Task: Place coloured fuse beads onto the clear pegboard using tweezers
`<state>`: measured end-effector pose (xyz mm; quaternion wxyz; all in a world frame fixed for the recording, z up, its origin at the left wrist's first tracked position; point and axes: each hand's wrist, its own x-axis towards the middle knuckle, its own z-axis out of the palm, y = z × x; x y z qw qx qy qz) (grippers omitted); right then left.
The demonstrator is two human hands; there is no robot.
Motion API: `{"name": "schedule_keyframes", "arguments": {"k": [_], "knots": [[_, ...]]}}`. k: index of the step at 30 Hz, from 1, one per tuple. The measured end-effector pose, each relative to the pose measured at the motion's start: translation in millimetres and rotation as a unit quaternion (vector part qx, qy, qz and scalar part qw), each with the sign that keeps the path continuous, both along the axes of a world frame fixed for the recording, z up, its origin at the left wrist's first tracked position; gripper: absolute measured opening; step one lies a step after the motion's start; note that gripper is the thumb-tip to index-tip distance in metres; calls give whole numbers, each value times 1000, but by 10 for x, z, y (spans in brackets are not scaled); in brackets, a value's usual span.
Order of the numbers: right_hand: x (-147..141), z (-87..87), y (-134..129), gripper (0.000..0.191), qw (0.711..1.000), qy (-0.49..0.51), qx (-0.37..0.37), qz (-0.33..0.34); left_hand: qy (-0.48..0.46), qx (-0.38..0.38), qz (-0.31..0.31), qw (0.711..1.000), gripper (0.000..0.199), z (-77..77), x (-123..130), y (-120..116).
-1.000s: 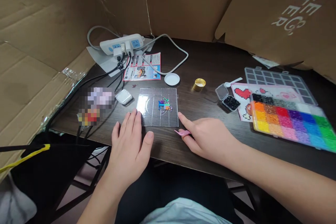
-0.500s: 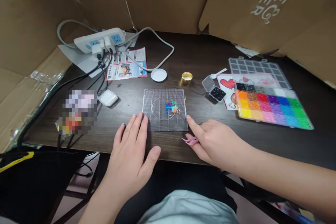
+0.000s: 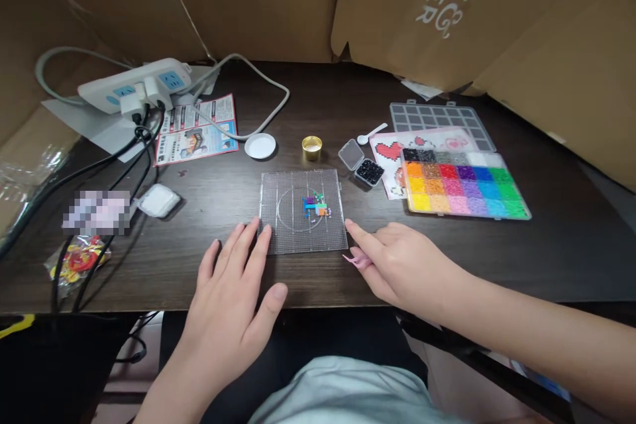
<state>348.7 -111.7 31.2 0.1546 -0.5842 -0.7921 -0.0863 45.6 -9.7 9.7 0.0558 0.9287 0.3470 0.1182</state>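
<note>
A clear square pegboard (image 3: 278, 238) lies flat on the dark table, with a small cluster of coloured beads (image 3: 317, 205) on its right half. My left hand (image 3: 233, 298) is open, fingers spread, with fingertips at the board's left edge. My right hand (image 3: 397, 262) is closed around pink tweezers (image 3: 356, 260), whose tips point left. Its index finger stretches to the board's right edge. Behind the board stand a gold tin (image 3: 312, 148) and a white lid (image 3: 260, 146). An open little box of black beads (image 3: 369, 172) sits to the right.
A sorted bead case (image 3: 467, 189) lies at right over a pattern sheet (image 3: 387, 151), near a white spoon (image 3: 372, 134). At left are a power strip (image 3: 134, 87), black cables, a leaflet (image 3: 199, 136), a white box (image 3: 158, 201) and a bag (image 3: 79, 262). Cardboard walls (image 3: 258, 6) surround the table.
The view has turned right, so the scene shifts left. Relative to the tin and lid, the board has slid right along with both hands. The tweezers stay in my right hand.
</note>
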Motion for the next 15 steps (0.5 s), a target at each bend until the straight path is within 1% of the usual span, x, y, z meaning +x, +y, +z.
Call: {"name": "schedule_keyframes", "arguments": {"k": [3,5,7,9,10,12,14,15], "knots": [[29,53,2,39,998,50,-32,-29,-10,-15,-4,1000,68,-13,-17,7],[60,130,31,41,988,108,-90,-56,-7,-29,-3,1000,68,2,-18,33],[101,214,104,43,966,182,-165,-80,4,-47,-2,999,68,35,-15,80],[151,268,233,37,935,254,-231,-88,11,-66,1,998,68,87,-5,127],[179,273,313,33,922,283,-251,-85,6,-71,3,997,70,120,8,138],[237,230,473,24,903,337,-258,-69,-44,-62,23,997,73,198,69,106],[291,133,591,19,895,387,-216,-42,-140,-30,33,989,69,289,213,-22],[315,78,624,19,893,408,-190,-26,-188,-12,9,982,61,337,324,-118]]}}
